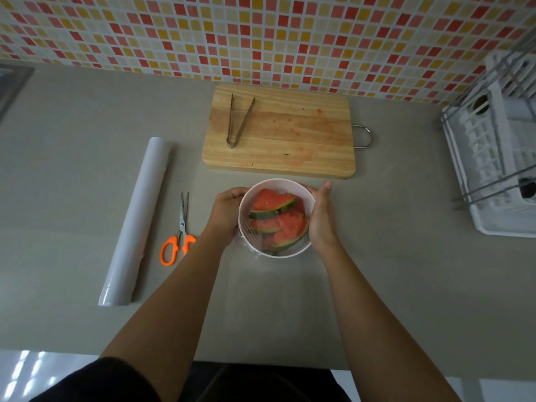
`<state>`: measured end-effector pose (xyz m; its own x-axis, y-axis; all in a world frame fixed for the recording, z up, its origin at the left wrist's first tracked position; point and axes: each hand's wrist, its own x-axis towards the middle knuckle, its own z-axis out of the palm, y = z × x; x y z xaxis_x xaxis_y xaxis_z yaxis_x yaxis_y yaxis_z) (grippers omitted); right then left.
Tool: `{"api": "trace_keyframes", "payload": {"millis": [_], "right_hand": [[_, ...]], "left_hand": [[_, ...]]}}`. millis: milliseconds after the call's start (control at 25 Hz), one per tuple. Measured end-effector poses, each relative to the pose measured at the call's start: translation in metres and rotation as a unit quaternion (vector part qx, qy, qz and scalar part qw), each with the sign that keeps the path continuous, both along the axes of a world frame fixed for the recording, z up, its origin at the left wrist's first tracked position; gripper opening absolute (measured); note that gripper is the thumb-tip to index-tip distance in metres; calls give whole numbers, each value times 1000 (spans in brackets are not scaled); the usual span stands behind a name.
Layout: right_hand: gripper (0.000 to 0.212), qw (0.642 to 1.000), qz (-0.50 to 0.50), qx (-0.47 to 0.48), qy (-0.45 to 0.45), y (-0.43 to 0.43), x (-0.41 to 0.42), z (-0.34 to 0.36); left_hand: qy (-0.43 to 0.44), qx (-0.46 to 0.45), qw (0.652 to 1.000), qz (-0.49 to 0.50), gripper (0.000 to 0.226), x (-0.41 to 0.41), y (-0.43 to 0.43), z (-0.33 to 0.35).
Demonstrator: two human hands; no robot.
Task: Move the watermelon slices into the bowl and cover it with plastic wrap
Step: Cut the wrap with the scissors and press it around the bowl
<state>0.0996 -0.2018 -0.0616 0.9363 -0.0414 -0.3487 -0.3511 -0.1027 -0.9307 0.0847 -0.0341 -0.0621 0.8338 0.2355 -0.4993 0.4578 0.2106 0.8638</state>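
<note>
Forearms out, left hand grips, right hand flat on the round white bowl; I bet uneven squeezing peels the clear plastic wrap.

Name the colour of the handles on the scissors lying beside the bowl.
Orange. The steel-bladed scissors and their handles show best in the head view.

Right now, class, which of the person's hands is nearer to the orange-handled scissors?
Left. The left hand grips the left side of the bowl, with the scissors just left of its wrist. The right hand presses the bowl's right side, farther from them.
</note>
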Motion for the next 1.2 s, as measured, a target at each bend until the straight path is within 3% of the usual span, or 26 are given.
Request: {"api": "trace_keyframes", "payload": {"millis": [160, 280, 400, 600, 720, 840, 920, 1040, 1200], "right_hand": [[81, 999, -17, 12, 42, -2, 1, -3], [78, 997, -14, 40, 68, -4, 1, -4], [75, 999, 13, 7, 43, -8, 1, -8], [74, 992, -2, -113, -54, -15, 2, -6], [83, 993, -16, -81, -85, -27, 2, 3], [78, 994, 40, -5, -99, -27, 6, 6], [65, 993, 76, 49, -76, -17, 4, 4], [64, 990, 59, 121, -42, -7, 2, -2], [72, 991, 21, 131, -7, -4, 6, -2]], "left_hand": [[3, 52, 999, 1, 17, 0, 3, -9], [25, 189, 982, 10, 22, 0, 5, -11], [41, 310, 950, -18, 32, 1, 8, -8], [85, 499, 861, -62, 39, 1, 20, 9], [-19, 457, 888, 34, 41, -15, 25, 20], [-139, 264, 947, 114, 62, -42, -3, 33], [-142, 159, 972, 96, 74, -53, -27, 27], [-98, 162, 981, 46, 85, -53, -48, 14], [-78, 136, 984, 88, 67, -47, -47, 7]]}}
